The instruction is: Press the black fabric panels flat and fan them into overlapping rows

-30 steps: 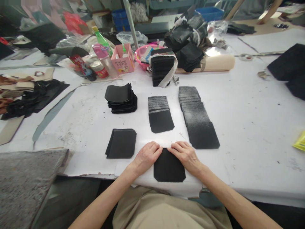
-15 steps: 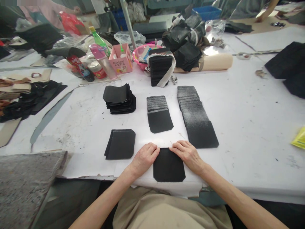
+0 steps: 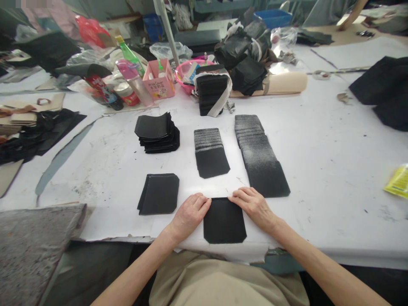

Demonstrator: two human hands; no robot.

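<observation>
A black fabric piece [image 3: 224, 222] with clipped lower corners lies at the near edge of the white table [image 3: 325, 161]. My left hand [image 3: 190, 211] rests at its upper left corner, fingers curled down onto the edge. My right hand [image 3: 254, 205] presses the upper right corner, fingers together and bent. Both hands pinch or press the top edge of the piece. A small pile of black pieces [image 3: 158, 194] lies to the left of my left hand. Two overlapped rows of dark pieces [image 3: 210, 153] [image 3: 261, 155] stretch away just beyond my hands.
A thicker stack of glossy black pieces [image 3: 157, 132] sits further left. A bound black bundle [image 3: 212, 90], a pink box [image 3: 158, 79], bottles [image 3: 134, 80], a pink basin [image 3: 188, 72] and a beige roll [image 3: 277, 83] crowd the far side. Grey felt [image 3: 32, 246] lies near left; a yellow packet [image 3: 398, 182] right.
My hands have slid apart along the top edge of the black piece, from meeting near its middle out toward the two corners. The view has shifted slightly.
</observation>
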